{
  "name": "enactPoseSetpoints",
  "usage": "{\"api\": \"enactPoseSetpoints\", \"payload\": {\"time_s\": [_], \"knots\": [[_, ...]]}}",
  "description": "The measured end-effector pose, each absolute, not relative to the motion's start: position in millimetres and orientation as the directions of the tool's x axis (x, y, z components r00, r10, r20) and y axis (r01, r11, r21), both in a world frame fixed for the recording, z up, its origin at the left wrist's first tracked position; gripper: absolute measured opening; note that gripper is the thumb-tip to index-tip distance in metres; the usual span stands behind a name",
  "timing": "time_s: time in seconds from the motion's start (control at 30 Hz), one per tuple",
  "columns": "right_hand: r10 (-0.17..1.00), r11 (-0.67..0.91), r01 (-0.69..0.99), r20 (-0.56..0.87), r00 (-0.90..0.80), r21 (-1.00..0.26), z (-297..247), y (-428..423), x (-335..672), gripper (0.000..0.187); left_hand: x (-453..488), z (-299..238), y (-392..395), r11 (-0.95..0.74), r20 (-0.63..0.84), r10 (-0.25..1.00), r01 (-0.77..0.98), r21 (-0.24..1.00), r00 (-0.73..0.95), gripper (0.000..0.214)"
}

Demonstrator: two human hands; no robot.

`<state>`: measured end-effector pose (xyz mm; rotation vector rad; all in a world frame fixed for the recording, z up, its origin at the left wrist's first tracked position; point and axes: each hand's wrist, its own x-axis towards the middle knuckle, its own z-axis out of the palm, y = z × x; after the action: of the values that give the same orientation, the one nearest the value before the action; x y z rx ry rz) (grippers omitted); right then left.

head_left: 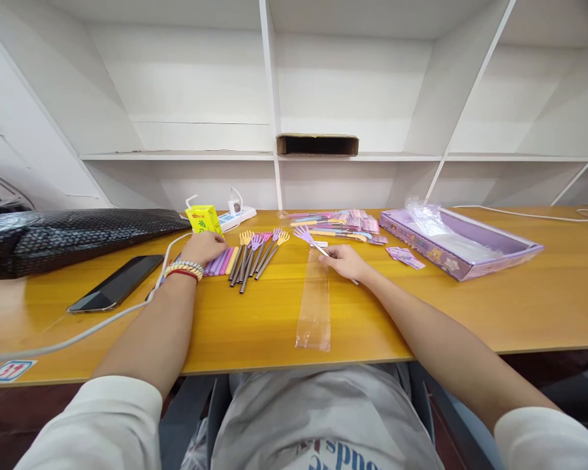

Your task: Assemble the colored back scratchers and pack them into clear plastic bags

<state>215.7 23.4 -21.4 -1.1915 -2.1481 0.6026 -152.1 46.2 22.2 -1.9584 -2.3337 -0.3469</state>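
a: the fingers (334, 256) of the right hand (345, 261) are curled shut around a thin metal stick. it is a little purple hand-shaped scratcher (304, 234). the purple hand end points up and away from the person, and the stick end pokes out under the hand.

b: where is it sitting?

a: right over the top end of a clear plastic sleeve (315, 300). the sleeve lies flat on the yellow table (470, 307), long way toward the person.

b: and the other hand?

a: the left hand (203, 247) lies on the table with its fingers bent down on the handle ends of a bunch of scratchers (255, 251). i cannot tell if it grips any of them. it has bead bracelets (183, 269) on the wrist.

b: what colours are the bunch?

a: yellow, purple and pink little hands, lying side by side, with dark sticks.

b: what else is there?

a: a yellow juice box (203, 219) just behind the left hand. a black phone (117, 282) to the left, with a white cable (78, 336) beside it. a black bubbly bag (63, 236) lies farther left. to the right is a purple box (463, 245) with plastic in it, and small purple cards (404, 256) near it. packed scratchers (338, 225) lie in a pile behind the right hand.
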Motion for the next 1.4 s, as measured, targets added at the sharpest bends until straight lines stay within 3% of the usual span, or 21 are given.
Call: {"api": "enactPoseSetpoints", "payload": {"time_s": [0.5,0.77,1.0,1.23,1.4], "knots": [[0.869,0.488,0.619,0.279,-0.408,-0.615,-21,25,217,0.034,-158,14,54,0.135,0.211,0.965,0.983,0.122,-0.159,0.034],[0.865,0.495,0.617,0.278,-0.418,-0.611,-22,25,217,0.032,-122,27,40,0.141,0.409,0.894,0.981,0.132,-0.184,0.036],[0.843,0.534,0.629,0.296,-0.450,-0.565,-24,26,218,0.033,-66,28,20,-0.114,0.489,0.867,0.993,0.010,0.094,0.037],[0.869,0.493,0.651,0.291,-0.400,-0.577,-26,26,219,0.027,-8,12,-7,-0.362,0.357,0.853,0.924,-0.121,0.381,0.033],[0.866,0.500,0.647,0.323,-0.382,-0.575,-26,24,218,0.044,5,1,-14,-0.444,0.291,0.829,0.878,-0.178,0.478,0.039]]}}
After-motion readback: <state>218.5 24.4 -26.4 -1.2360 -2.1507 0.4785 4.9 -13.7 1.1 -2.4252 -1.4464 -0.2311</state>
